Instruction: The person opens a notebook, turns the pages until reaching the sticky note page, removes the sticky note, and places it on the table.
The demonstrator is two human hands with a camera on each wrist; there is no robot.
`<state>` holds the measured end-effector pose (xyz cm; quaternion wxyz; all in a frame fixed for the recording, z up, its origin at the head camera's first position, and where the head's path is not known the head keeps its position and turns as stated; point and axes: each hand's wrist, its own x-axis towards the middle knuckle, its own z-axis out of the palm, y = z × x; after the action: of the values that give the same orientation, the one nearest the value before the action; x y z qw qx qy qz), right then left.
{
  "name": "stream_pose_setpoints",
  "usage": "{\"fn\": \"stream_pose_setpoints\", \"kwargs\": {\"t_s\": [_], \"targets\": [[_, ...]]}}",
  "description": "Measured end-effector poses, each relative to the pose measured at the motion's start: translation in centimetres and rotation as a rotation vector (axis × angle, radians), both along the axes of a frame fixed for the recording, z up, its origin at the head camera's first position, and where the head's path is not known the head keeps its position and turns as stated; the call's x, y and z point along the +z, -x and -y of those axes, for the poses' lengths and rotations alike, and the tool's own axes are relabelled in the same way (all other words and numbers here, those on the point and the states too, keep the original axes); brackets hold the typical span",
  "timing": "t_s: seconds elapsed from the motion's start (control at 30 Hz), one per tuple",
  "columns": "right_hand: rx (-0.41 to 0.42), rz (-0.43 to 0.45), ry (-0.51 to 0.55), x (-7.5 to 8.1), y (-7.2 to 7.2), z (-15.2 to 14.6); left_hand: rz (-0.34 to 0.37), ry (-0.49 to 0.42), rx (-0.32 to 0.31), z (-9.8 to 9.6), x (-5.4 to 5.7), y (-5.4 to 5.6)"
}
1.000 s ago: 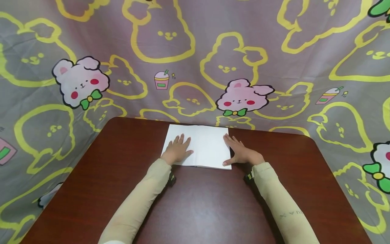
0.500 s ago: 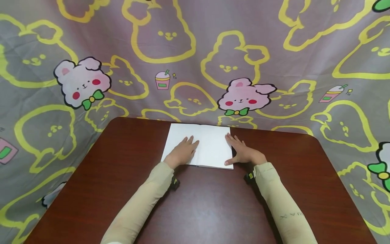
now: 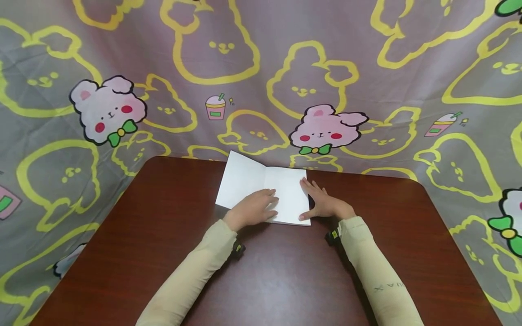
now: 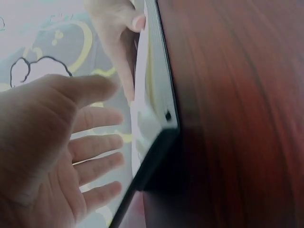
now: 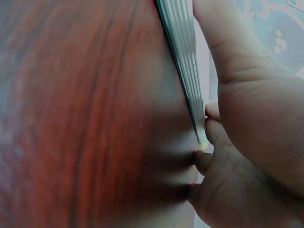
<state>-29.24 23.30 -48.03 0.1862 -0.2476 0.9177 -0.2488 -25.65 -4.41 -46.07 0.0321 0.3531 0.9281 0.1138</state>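
Observation:
A notebook [image 3: 287,181] with blank white pages lies spread near the table's far edge. Its left half [image 3: 240,179] tilts up off the tabletop. The dark cover [image 4: 151,159] slants away from the table in the left wrist view. Over the fold and the near part of the pages is my left hand [image 3: 253,208], palm turned toward the right, with fingers extended and nothing between them. My right hand [image 3: 326,204] rests at the right edge, its thumb and fingers spread along the page. In the right wrist view the stacked page edges [image 5: 183,52] show beside that hand.
The brown wooden table [image 3: 269,271] has rounded far corners. A patterned cloth [image 3: 253,54] with cartoon animals hangs behind it and along both sides.
My left hand has slid right from the left page toward the fold and turned onto its side. The notebook's left half has risen from lying flat. The right hand has stayed in place.

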Motion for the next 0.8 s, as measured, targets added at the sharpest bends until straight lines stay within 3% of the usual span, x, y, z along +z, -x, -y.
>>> {"fn": "stream_pose_setpoints", "kwargs": {"t_s": [0.3, 0.6, 0.8], "targets": [[0.002, 0.001, -0.019, -0.1, 0.2, 0.0, -0.019, 0.033, -0.049, -1.7, -0.2, -1.0], [0.01, -0.004, 0.0, 0.1, 0.3, -0.1, -0.009, 0.058, -0.047, -2.4, -0.9, -0.9], [0.009, -0.007, -0.009, -0.1, 0.4, -0.1, 0.012, 0.071, -0.044, -2.4, -0.7, -1.0]]}}
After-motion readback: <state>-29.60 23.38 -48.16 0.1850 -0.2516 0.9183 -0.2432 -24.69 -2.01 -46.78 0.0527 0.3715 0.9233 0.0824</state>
